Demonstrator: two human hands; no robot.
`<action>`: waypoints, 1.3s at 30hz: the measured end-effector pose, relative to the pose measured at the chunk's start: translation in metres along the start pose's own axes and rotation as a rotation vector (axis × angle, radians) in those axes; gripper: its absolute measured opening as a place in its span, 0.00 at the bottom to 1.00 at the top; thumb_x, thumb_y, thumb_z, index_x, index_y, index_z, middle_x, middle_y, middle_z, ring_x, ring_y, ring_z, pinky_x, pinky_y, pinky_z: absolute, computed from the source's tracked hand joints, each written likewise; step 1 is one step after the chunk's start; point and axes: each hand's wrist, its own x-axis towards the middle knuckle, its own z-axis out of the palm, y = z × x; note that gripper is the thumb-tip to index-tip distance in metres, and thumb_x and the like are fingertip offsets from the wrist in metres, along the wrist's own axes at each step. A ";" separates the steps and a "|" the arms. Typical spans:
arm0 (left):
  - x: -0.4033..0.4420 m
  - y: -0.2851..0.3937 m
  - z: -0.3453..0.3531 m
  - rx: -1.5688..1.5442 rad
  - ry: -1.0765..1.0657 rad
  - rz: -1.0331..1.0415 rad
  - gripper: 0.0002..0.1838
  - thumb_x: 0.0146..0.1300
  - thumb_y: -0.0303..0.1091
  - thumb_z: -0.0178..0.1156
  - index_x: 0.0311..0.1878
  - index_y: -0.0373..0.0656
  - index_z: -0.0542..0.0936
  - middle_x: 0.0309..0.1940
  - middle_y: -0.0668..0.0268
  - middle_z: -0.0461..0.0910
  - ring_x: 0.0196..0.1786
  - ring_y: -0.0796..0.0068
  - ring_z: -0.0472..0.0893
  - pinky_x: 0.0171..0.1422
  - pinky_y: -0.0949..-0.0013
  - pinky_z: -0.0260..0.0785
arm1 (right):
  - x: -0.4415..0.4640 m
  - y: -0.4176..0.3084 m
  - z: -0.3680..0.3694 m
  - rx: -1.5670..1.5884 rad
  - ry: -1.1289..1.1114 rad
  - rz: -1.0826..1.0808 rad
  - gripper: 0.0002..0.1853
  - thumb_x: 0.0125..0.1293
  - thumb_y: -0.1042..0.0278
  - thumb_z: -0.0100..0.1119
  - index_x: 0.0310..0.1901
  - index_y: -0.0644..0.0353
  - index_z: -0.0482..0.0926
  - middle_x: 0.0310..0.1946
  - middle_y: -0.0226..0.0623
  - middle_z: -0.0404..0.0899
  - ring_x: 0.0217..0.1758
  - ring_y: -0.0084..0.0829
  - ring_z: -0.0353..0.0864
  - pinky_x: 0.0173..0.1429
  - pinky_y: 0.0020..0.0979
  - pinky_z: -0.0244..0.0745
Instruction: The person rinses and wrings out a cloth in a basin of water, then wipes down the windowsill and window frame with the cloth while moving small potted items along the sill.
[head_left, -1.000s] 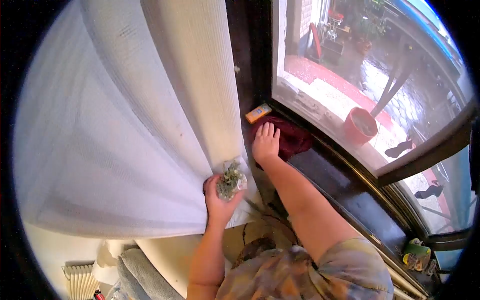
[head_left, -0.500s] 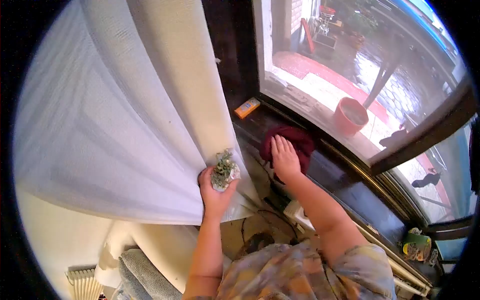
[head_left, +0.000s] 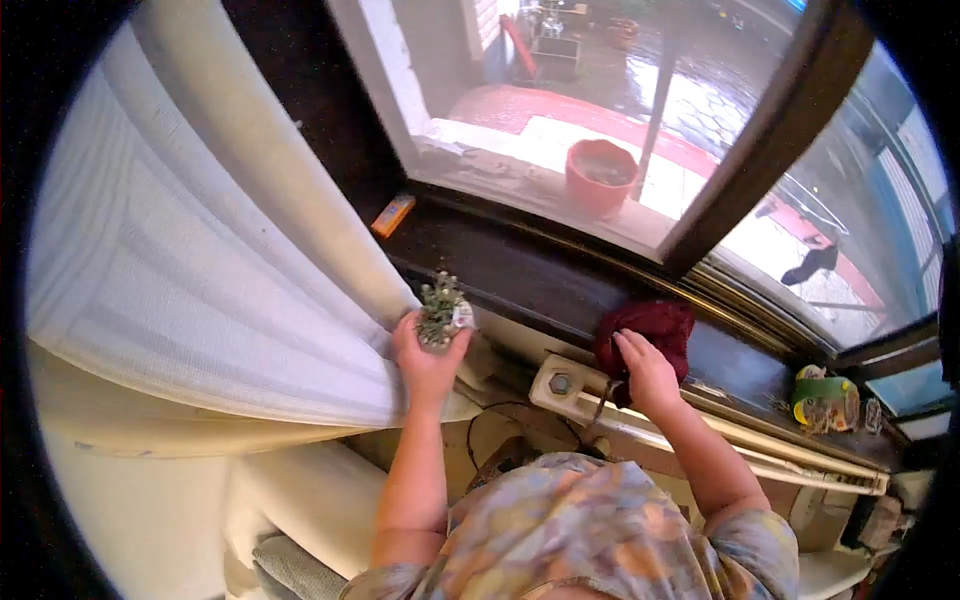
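My left hand (head_left: 430, 360) is wrapped round a small potted plant (head_left: 442, 312) with grey-green leaves, held beside the white curtain (head_left: 230, 270). My right hand (head_left: 648, 372) presses on a dark red cloth (head_left: 662, 335), which lies bunched on the dark windowsill (head_left: 520, 275). The fingers of the right hand lie along the cloth's left part. An orange box (head_left: 393, 215) sits at the sill's far left corner.
A radiator (head_left: 560, 385) runs below the sill's near edge. A green and yellow container (head_left: 825, 400) stands at the sill's right end. Beyond the window glass is a reddish pot (head_left: 601, 175). A grey cushion (head_left: 295, 570) is at the lower left.
My right hand and the red cloth have moved right along the sill, away from the orange box. The view has turned right. My left hand still holds the plant.
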 end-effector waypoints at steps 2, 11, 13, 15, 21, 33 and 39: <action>0.002 0.036 0.019 -0.084 -0.100 -0.044 0.31 0.40 0.39 0.74 0.47 0.38 0.71 0.44 0.56 0.72 0.49 0.57 0.70 0.56 0.59 0.63 | -0.015 0.003 -0.032 0.339 0.106 0.130 0.32 0.49 0.90 0.43 0.59 0.57 0.67 0.56 0.44 0.71 0.58 0.44 0.71 0.63 0.37 0.64; -0.006 0.077 0.113 -0.002 -0.273 0.266 0.30 0.39 0.44 0.73 0.44 0.38 0.73 0.42 0.57 0.73 0.49 0.55 0.70 0.54 0.57 0.63 | -0.121 0.059 -0.139 1.574 0.806 0.607 0.18 0.64 0.70 0.45 0.55 0.59 0.68 0.47 0.35 0.74 0.50 0.31 0.75 0.53 0.34 0.72; -0.008 0.082 0.125 0.059 -0.327 0.308 0.31 0.39 0.45 0.73 0.45 0.37 0.73 0.42 0.56 0.73 0.49 0.55 0.70 0.55 0.57 0.62 | -0.151 0.070 -0.156 1.529 0.909 0.597 0.19 0.64 0.69 0.45 0.56 0.60 0.67 0.49 0.36 0.74 0.51 0.33 0.75 0.54 0.34 0.71; -0.010 0.082 0.135 0.076 -0.365 0.297 0.30 0.39 0.45 0.73 0.44 0.41 0.74 0.43 0.59 0.74 0.50 0.56 0.70 0.55 0.56 0.62 | -0.170 0.073 -0.166 1.460 0.990 0.629 0.20 0.64 0.70 0.44 0.58 0.61 0.67 0.50 0.37 0.73 0.52 0.32 0.74 0.58 0.32 0.69; -0.018 0.090 0.150 0.113 -0.345 0.308 0.31 0.39 0.46 0.72 0.46 0.43 0.73 0.44 0.61 0.74 0.53 0.57 0.69 0.56 0.55 0.60 | -0.171 0.127 -0.110 0.673 0.903 0.586 0.25 0.55 0.85 0.45 0.58 0.67 0.67 0.54 0.40 0.73 0.56 0.31 0.72 0.61 0.30 0.64; -0.042 0.100 0.162 0.295 -0.186 0.205 0.36 0.35 0.49 0.74 0.48 0.43 0.71 0.46 0.60 0.71 0.54 0.54 0.67 0.57 0.52 0.57 | -0.069 0.105 -0.044 -0.173 0.033 0.278 0.26 0.66 0.44 0.40 0.62 0.46 0.66 0.63 0.35 0.63 0.69 0.34 0.56 0.70 0.57 0.37; -0.043 0.091 0.139 0.234 -0.236 0.336 0.37 0.40 0.43 0.73 0.54 0.41 0.68 0.50 0.56 0.69 0.55 0.55 0.66 0.61 0.55 0.54 | -0.098 0.139 -0.049 -0.134 0.092 0.386 0.23 0.67 0.49 0.40 0.60 0.45 0.68 0.64 0.32 0.63 0.69 0.31 0.56 0.72 0.47 0.40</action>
